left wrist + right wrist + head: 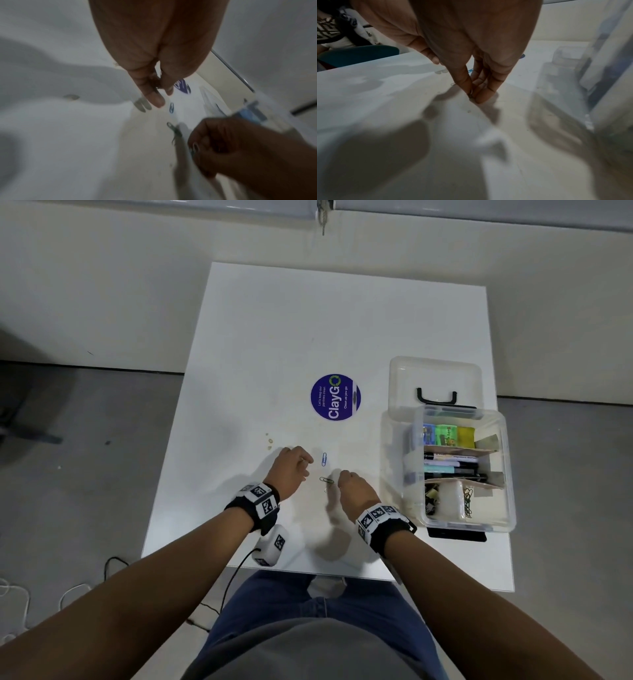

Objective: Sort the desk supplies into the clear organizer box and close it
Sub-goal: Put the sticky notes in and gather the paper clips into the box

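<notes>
On the white table [260, 344] a blue paper clip [324, 459] [171, 107] lies between my hands, with dark paper clips [326, 481] [173, 128] just nearer. My left hand [308, 465] [163, 97] is curled left of them, and something small and dark, apparently clips, sits between its fingers. My right hand [340, 475] [473, 97] has its fingertips down on the table and pinches one dark paper clip [470, 94]. The clear organizer box [507, 474] stands at the right with its lid [435, 371] swung back; markers, coloured blocks, binder clips and paper clips fill its compartments.
A round purple ClayGo sticker [335, 402] lies beyond the hands. A white tagged device [270, 549] with a black cable sits at the near table edge, under my left wrist. Small brown spots [269, 441] mark the tabletop. Grey floor surrounds the table.
</notes>
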The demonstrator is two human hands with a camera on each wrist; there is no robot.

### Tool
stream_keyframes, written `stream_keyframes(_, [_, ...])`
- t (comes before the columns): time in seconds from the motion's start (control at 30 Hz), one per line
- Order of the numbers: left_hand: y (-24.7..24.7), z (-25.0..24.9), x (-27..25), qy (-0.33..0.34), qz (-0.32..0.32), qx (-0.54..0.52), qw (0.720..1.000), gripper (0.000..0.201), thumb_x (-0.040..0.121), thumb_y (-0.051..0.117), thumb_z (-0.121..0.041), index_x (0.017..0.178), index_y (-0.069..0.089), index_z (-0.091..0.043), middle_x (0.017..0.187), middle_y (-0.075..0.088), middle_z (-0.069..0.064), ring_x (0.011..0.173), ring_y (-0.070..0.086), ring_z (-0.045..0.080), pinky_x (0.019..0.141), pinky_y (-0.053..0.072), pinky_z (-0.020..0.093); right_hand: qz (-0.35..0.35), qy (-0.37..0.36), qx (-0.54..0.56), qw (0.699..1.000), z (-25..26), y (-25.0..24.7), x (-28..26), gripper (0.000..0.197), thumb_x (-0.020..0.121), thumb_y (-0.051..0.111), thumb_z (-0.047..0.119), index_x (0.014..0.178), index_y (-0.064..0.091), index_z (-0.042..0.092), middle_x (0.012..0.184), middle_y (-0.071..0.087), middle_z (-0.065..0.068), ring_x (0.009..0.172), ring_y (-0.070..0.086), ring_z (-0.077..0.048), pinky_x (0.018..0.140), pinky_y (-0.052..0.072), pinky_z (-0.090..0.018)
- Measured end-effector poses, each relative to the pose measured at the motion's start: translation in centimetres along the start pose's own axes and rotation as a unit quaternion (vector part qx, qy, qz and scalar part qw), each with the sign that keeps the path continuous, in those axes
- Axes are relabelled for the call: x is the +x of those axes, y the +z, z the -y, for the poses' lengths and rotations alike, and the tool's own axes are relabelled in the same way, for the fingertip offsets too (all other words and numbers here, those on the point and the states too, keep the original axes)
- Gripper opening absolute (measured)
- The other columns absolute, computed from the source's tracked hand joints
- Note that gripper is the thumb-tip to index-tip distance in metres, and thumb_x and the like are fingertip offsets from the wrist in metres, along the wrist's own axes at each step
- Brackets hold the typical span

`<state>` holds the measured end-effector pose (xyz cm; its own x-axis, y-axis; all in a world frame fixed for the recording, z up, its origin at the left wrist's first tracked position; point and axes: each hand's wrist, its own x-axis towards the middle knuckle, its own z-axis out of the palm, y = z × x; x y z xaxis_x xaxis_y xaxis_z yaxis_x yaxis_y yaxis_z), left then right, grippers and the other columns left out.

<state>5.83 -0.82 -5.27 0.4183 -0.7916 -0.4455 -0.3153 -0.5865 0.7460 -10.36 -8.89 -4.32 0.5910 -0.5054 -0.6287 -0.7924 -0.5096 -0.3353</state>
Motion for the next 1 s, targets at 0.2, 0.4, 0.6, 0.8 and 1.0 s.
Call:
stream_keyframes(0.2, [0.1,-2.1,0.7,-0.06,0.034,-0.131,0.989,0.019,0.094,0.034,-0.005,0.095,0.053,-0.009,0.086,0.059,0.007,0.067,0.059,0.018,0.061,0.045,0.028,-0.084,0.068,0.129,0.986,-1.3,-1.1,-0.6,0.009,0.089,0.041,0.008,0.092,0.049,0.009,0.096,0.06,-0.013,0.077,0.05,-0.026,0.068,0.039,-0.033])
stream_keyframes(0.4, [2.6,-2.6,-0.1,0.007,0.064,0.071,0.995,0.019,0.09,0.06,-0.028,0.1,0.049,-0.016,0.084,0.056,-0.004,0.069,0.053,0.014,0.066,0.041,0.028,-0.071,0.086,0.171,0.979,-1.7,-0.4,-1.6,0.007,0.097,0.035,0.016,0.095,0.04,0.011,0.092,0.059,-0.013,0.078,0.052,-0.028,0.067,0.038,-0.032])
stream_keyframes(0.6, [4.0,-1.1,-0.8,0.099,0.125,0.257,0.953,0.021,0.091,0.061,-0.016,0.108,0.051,-0.009,0.115,0.055,0.011,0.093,0.059,0.031,0.078,0.049,0.04,-0.032,0.06,0.082,0.994,-1.2,1.9,-1.0,0.025,0.094,0.045,0.017,0.116,0.047,0.006,0.114,0.059,-0.015,0.099,0.062,-0.035,0.078,0.047,-0.036])
stream_keyframes(0.8, [4.8,0.1,-1.1,0.142,0.116,0.355,0.917,0.011,0.092,0.05,-0.001,0.101,0.052,-0.006,0.106,0.05,0.011,0.086,0.058,0.031,0.065,0.051,0.042,-0.011,0.032,0.024,0.999,-1.1,1.4,-0.5,0.032,0.093,0.041,0.003,0.124,0.044,0.0,0.123,0.054,-0.019,0.105,0.06,-0.035,0.083,0.049,-0.039])
stream_keyframes(1.0, [3.4,-0.2,-1.0,0.101,0.087,0.267,0.954,0.011,0.1,0.04,-0.016,0.099,0.044,-0.006,0.098,0.052,0.009,0.081,0.056,0.027,0.069,0.051,0.043,-0.044,0.082,0.181,0.979,-1.6,-0.7,0.8,0.012,0.092,0.038,0.003,0.101,0.043,0.01,0.099,0.056,-0.013,0.085,0.053,-0.027,0.073,0.04,-0.032])
